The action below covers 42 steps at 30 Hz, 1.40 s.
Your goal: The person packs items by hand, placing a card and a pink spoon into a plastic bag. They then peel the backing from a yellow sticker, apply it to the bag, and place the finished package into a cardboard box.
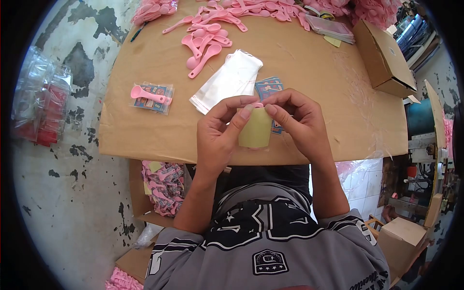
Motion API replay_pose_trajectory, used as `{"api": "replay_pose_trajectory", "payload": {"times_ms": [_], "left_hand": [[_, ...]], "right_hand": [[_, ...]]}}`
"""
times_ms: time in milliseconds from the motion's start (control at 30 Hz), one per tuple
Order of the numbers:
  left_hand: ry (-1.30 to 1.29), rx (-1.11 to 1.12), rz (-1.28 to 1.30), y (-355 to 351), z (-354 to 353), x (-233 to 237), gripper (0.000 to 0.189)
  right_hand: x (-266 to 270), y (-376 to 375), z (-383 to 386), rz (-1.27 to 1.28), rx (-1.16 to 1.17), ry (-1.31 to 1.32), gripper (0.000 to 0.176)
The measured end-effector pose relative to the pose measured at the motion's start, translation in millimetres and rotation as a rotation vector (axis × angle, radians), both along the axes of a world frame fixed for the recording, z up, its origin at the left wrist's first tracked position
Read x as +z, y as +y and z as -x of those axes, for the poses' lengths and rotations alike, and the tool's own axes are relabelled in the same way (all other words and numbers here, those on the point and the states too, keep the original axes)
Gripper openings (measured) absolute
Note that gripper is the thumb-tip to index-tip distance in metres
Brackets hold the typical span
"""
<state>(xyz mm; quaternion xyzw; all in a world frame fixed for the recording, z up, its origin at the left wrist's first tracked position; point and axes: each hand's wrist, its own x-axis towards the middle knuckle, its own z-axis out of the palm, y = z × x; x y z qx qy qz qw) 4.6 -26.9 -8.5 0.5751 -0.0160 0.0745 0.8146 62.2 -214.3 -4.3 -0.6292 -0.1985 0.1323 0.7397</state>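
Both hands meet over the near part of the brown table. My left hand (223, 126) and my right hand (298, 121) pinch the top edge of a yellow-green card (254, 128), one at each upper corner. Between the fingertips shows a small pink spoon end (258, 105); whether a clear bag surrounds it is hard to tell. Blue printed cards (269, 87) lie partly hidden behind the hands. Just beyond my left hand is a stack of clear-and-white plastic bags (229, 79). A bagged pink spoon (150, 95) with a blue card rests farther left.
Loose pink spoons (208, 48) spread across the table's far side. An open cardboard box (384, 58) stands at the back right beside a clear plastic container (329, 28). Below the table at left, a box holds packed spoons (164, 187). Plastic bags (41, 96) hang on the left wall.
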Motion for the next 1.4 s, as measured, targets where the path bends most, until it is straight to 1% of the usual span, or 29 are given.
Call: {"api": "replay_pose_trajectory", "payload": {"times_ms": [133, 167, 233, 267, 367, 467, 533, 567, 667, 767, 833, 933, 967, 1067, 1100, 1133, 1200, 1233, 1333, 1367, 1400], "left_hand": [[-0.027, 0.020, -0.064, 6, 3, 4, 0.024], [-0.027, 0.018, -0.072, 7, 4, 5, 0.023], [-0.132, 0.014, -0.077, 13, 4, -4, 0.018], [-0.185, 0.010, -0.079, 15, 4, -10, 0.017], [-0.202, -0.048, -0.079, 22, 6, -17, 0.011], [-0.178, -0.020, 0.038, 14, 6, -6, 0.010], [-0.152, -0.061, 0.125, 15, 6, -5, 0.009], [-0.139, -0.081, 0.167, 16, 5, -5, 0.010], [-0.149, -0.096, 0.100, 25, 1, -25, 0.010], [-0.074, -0.076, -0.087, 18, 3, -13, 0.021], [-0.054, -0.053, -0.008, 14, 3, -8, 0.033], [-0.073, -0.071, 0.043, 13, 2, -7, 0.049], [-0.090, -0.086, 0.049, 14, 1, -7, 0.054], [-0.042, -0.196, 0.015, 13, 2, -1, 0.057], [-0.023, -0.221, -0.061, 16, 1, -4, 0.050], [-0.024, -0.211, -0.052, 14, 1, -6, 0.048], [-0.035, -0.173, -0.038, 9, -2, -7, 0.042], [-0.049, -0.128, -0.017, 8, -3, -5, 0.036], [-0.056, 0.039, -0.064, 18, -6, 7, 0.035], [-0.167, 0.084, -0.040, 25, -9, 9, 0.034], [-0.253, 0.177, -0.081, 35, -10, 10, 0.032]], "right_hand": [[9, -1, 2, -0.058, 0.029, 0.062, 0.014], [8, -1, 2, -0.082, 0.030, 0.036, 0.013], [6, 0, 3, -0.130, 0.027, -0.015, 0.011], [7, -1, 3, -0.116, 0.043, -0.049, 0.010], [9, -6, 2, -0.064, 0.076, -0.143, 0.014], [15, -9, 2, -0.010, 0.076, -0.203, 0.017], [18, -9, 4, 0.002, 0.068, -0.221, 0.019], [19, -9, 5, 0.008, 0.067, -0.223, 0.016], [18, -8, 7, 0.017, 0.052, -0.213, 0.010], [10, -4, 7, 0.031, 0.014, -0.197, 0.007], [8, -3, 6, 0.057, -0.008, -0.211, 0.008], [8, -3, 6, 0.054, -0.007, -0.190, 0.015], [9, -3, 6, 0.020, -0.028, -0.167, 0.020], [12, -2, 7, -0.064, -0.091, -0.131, 0.034], [12, -3, 5, -0.080, -0.112, -0.139, 0.039], [12, -4, 4, -0.096, -0.131, -0.148, 0.043], [14, -1, 7, -0.103, -0.164, -0.152, 0.045], [14, 2, 8, -0.112, -0.169, -0.158, 0.046], [9, -2, 10, 0.125, -0.130, -0.134, 0.047], [7, -4, 10, 0.191, -0.128, -0.159, 0.043], [5, -6, 9, 0.198, -0.127, -0.160, 0.041]]}}
